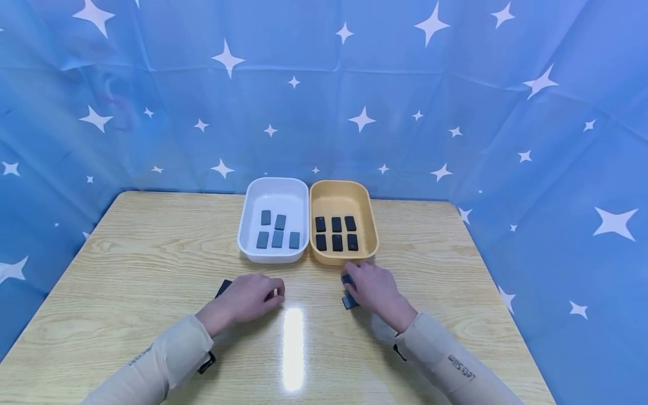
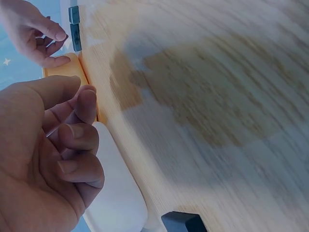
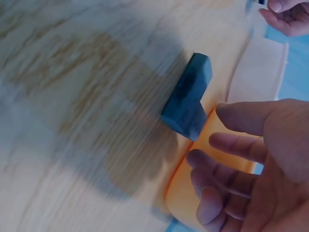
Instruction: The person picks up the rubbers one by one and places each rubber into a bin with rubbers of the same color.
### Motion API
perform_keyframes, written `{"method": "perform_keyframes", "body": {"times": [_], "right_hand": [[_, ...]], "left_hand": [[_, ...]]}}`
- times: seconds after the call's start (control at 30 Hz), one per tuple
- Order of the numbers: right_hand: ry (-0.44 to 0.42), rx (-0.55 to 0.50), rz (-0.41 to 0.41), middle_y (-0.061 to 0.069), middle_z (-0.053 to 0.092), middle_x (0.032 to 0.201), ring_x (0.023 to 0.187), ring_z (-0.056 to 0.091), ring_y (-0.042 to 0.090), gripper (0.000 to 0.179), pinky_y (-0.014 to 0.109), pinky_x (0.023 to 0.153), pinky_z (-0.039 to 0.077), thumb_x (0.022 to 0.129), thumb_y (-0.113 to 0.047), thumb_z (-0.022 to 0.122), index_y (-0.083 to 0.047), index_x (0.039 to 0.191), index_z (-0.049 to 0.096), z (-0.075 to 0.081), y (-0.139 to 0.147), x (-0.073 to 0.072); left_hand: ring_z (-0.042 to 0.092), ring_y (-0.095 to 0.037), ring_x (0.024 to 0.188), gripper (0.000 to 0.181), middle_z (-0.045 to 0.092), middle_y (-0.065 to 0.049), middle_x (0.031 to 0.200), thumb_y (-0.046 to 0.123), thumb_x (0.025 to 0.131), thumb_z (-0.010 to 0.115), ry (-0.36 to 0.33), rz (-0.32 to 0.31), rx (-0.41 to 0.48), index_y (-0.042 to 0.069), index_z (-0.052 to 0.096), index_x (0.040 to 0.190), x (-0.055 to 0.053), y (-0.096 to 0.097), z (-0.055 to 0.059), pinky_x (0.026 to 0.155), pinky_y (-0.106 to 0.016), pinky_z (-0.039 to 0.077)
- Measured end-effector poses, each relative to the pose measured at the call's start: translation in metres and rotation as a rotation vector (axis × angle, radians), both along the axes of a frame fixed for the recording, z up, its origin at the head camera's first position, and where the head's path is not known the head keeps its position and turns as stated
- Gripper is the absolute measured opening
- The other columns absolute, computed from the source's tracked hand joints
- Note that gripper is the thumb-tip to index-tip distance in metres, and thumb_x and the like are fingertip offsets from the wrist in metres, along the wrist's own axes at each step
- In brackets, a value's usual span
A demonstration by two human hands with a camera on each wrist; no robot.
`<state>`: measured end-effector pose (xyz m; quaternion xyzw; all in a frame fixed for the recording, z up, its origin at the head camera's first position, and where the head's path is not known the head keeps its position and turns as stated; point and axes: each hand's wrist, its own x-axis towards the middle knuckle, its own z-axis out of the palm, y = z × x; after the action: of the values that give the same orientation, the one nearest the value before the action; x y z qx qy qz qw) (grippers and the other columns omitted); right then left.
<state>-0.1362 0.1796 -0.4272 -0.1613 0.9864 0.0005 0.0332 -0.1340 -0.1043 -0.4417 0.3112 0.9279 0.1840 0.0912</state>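
Beside the front of the yellow tray, my right hand (image 1: 374, 287) hovers over two small blocks, a black one (image 1: 346, 278) and a blue-grey one (image 1: 350, 302). In the right wrist view a dark teal-looking block (image 3: 186, 92) lies on the table, just apart from the thumb and bent fingers (image 3: 227, 174); nothing is between them. My left hand (image 1: 253, 296) is loosely curled and holds nothing, left of the table's middle. A black block (image 1: 223, 288) shows partly from behind that hand, and a black block (image 2: 183, 222) appears low in the left wrist view.
A white tray (image 1: 273, 259) with several grey blocks stands at the back. The yellow tray (image 1: 344, 260) touches its right side and holds several black blocks in two rows. A blue star-patterned cloth (image 1: 324, 146) hangs behind the wooden table (image 1: 167, 242).
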Motion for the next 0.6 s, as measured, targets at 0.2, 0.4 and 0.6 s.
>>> {"method": "perform_keyframes", "body": {"times": [0.2, 0.4, 0.6], "right_hand": [[0.010, 0.004, 0.003, 0.004, 0.062, 0.082, 0.068, 0.059, 0.021, 0.022, 0.034, 0.049, 0.042, 0.087, -0.032, 0.072, -0.019, 0.100, 0.060, -0.0057, 0.0000, -0.0008], [-0.009, 0.012, 0.004, 0.004, 0.063, 0.084, 0.072, 0.061, 0.022, 0.022, 0.037, 0.052, 0.045, 0.088, -0.032, 0.071, -0.019, 0.101, 0.060, -0.0100, -0.0003, -0.0019], [-0.055, 0.001, -0.005, 0.003, 0.061, 0.081, 0.071, 0.058, 0.021, 0.021, 0.037, 0.052, 0.044, 0.088, -0.032, 0.070, -0.017, 0.098, 0.059, -0.0084, -0.0036, -0.0028]], "left_hand": [[0.046, -0.003, 0.059, 0.008, 0.051, 0.014, 0.064, 0.028, 0.094, 0.060, -0.016, 0.007, -0.009, 0.026, 0.065, 0.088, 0.0002, -0.0005, 0.0005, 0.056, -0.024, 0.037], [0.046, -0.003, 0.058, 0.008, 0.052, 0.015, 0.064, 0.028, 0.094, 0.061, -0.020, 0.010, -0.005, 0.026, 0.064, 0.087, 0.0012, -0.0011, 0.0019, 0.056, -0.025, 0.037], [0.044, -0.003, 0.057, 0.009, 0.050, 0.014, 0.062, 0.028, 0.094, 0.060, -0.002, 0.006, -0.011, 0.026, 0.064, 0.086, 0.0004, -0.0021, 0.0007, 0.054, -0.024, 0.036]]}}
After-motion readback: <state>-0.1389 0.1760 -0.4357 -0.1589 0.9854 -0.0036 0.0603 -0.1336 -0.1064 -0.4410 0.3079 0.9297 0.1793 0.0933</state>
